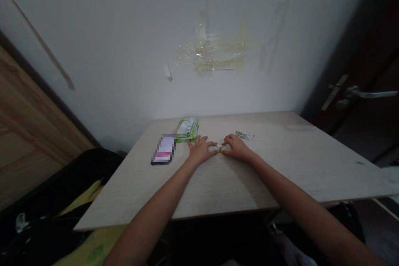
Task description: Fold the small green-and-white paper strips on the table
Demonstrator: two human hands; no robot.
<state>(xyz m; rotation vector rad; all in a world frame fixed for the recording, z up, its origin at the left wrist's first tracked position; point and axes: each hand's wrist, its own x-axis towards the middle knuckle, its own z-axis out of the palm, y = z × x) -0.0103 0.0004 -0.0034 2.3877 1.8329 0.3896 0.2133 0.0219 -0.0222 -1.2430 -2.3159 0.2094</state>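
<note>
- A phone (163,149) is lying beside a stack of green packets (187,128).
- The left hand (199,148) is holding the left side of a small white-and-green piece (219,147) with thumb and forefinger.
- That piece is sitting between both hands, neither clearly nearer; fingers are hiding its long axis.
- The right hand (235,147) is gripping its right side.
- A green strip (245,135) is lying crosswise just beyond the right hand.

On the table (280,174), a small piece (219,148) is set between the left fingers (212,144) and right fingers (228,138). Stacked packets (187,128) are placed beyond the left fingers, a phone (163,149) to their left; a strip (245,135) is placed beyond the right fingers, rightward.
</note>
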